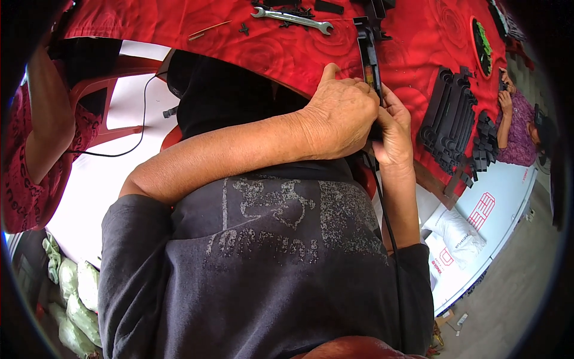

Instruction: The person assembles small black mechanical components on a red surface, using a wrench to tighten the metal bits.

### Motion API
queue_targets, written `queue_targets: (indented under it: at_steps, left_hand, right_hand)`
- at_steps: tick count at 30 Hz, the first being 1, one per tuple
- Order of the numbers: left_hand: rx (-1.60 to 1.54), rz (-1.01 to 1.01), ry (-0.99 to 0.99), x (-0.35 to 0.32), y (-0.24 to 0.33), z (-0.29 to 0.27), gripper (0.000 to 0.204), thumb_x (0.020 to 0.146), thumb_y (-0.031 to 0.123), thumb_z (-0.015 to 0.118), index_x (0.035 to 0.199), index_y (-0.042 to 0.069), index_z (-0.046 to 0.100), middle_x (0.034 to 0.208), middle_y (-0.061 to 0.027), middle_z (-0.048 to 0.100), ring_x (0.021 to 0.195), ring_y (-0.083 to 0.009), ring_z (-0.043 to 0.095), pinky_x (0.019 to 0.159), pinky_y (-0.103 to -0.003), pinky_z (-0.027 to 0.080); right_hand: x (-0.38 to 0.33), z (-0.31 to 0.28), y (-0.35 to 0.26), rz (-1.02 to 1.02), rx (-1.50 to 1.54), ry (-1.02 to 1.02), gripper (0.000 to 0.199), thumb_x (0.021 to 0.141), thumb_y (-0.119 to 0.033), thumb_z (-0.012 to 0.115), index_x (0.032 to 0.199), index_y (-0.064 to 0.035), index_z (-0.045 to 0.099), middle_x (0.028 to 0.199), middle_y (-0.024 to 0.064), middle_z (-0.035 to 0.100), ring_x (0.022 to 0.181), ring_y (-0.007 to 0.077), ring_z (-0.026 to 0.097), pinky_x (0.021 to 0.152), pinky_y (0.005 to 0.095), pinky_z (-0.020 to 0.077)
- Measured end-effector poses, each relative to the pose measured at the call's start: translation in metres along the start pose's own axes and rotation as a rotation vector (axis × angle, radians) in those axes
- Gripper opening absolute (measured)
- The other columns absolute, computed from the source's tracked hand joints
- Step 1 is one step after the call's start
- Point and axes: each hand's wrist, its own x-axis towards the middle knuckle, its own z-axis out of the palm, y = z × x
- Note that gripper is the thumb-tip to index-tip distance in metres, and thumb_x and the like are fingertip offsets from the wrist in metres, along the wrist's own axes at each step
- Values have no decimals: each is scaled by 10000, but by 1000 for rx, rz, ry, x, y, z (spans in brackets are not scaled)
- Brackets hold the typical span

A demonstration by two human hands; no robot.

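left hand [345, 116] and right hand [397, 134] — both tight round a long black channelled strip [369, 60] — by rose-textured red cloth [287, 54]

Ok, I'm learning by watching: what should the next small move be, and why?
Perhaps steady the long black part with the right hand and ease the left hand back slightly to check the near end: the hands meet there and hide it from this view, while the far stretch shows over the red cloth.

Two hands [344, 119] are at centre, one wrench [293, 20] upper centre, one desk [137, 24] along the top, two co-workers [519, 134] at opposite edges.
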Motion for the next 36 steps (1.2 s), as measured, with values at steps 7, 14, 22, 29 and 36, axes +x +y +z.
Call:
queue_targets:
  at_steps: [7,14,22,29,36]
  left_hand:
    - [69,25,-7,1,2,-3,216,780,92,638,965,-11,594,863,-149,670,867,-316,682,968,-526,423]
    - [69,8,-38,3,1,-6,228,792,100,652,982,-8,583,862,-148,672,875,-315,689,989,-504,431]
    - [128,15,-89,8,5,-14,340,773,91,671,1055,-77,583,874,-161,686,856,-310,701,995,-524,425]
    - [143,30,-102,11,0,-15,349,753,81,676,1042,-94,589,826,-168,686,781,-313,706,953,-515,441]
    - [106,-9,-87,16,-6,-11,178,750,139,700,861,0,704,770,-140,707,739,-287,713,847,-477,454]
  right_hand:
    - [-1,0,-1,6,-14,15,477,891,82,577,1363,39,521,1153,83,675,908,107,662,769,227,528]
    - [-1,1,1,-7,-20,35,463,888,75,591,1346,29,542,1031,31,669,839,87,640,727,221,517]
    - [-1,0,3,-28,-23,34,468,891,71,600,1354,42,534,1063,35,667,845,79,636,726,213,506]
    - [-2,4,4,-48,-32,70,485,893,76,599,1370,50,518,1126,60,666,897,103,660,782,232,530]
    - [-1,8,1,-58,-47,65,467,897,82,591,1358,52,523,1138,81,668,955,142,681,844,263,551]
